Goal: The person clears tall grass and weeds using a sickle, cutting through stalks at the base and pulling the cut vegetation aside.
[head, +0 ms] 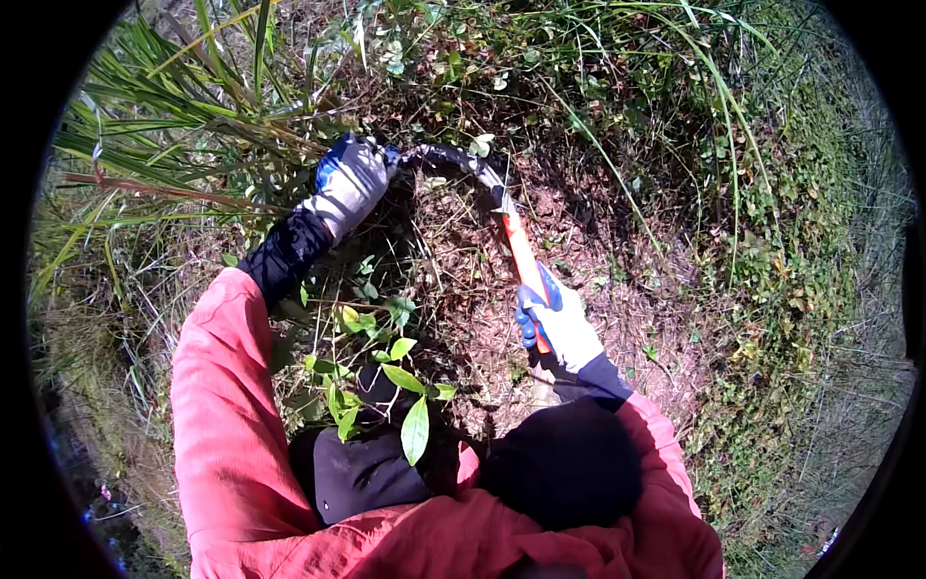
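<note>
My right hand (568,326), in a white glove with a blue coated palm, is closed around the orange handle of a sickle (524,250). The curved metal blade (452,157) arcs left from the handle, and its tip end lies close to my left hand (352,182). That hand wears a matching glove and is curled at the base of a clump of long green grass (195,119). Grass stems run into its grip; the fingers are partly hidden from above. Whether the blade touches the stems cannot be made out.
A leafy seedling (405,380) stands close in front of my dark-trousered knees. Dry cut litter and reddish soil (477,289) cover the ground between my hands. Low creeping plants (774,289) spread to the right, with thin arching grass blades (608,159) ahead.
</note>
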Tool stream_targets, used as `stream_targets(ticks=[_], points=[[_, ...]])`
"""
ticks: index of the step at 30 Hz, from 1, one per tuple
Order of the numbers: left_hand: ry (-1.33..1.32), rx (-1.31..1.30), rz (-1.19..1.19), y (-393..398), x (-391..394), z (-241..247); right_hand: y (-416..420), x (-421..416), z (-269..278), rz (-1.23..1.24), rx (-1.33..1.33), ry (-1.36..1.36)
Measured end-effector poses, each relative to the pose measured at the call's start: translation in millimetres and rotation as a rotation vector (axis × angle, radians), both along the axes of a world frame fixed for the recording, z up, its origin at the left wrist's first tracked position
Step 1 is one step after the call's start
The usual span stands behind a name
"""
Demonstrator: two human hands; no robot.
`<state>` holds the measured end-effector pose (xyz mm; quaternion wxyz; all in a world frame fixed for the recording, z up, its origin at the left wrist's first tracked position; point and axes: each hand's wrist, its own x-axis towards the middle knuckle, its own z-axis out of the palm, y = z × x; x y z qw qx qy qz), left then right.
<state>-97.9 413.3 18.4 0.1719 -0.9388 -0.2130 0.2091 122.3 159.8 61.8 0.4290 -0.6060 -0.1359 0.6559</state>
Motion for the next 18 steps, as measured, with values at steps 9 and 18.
stream_targets(ticks=[9, 18], points=[[-0.42, -0.089, -0.032, 5.9, -10.3, -23.4, 29.5, -2.7, -76.3, 0.438, 0.058, -0.337], [-0.616, -0.237, 0.539, -14.0, -68.0, 15.4, -62.7, 11.0, -2.5, 0.178, -0.206, -0.061]])
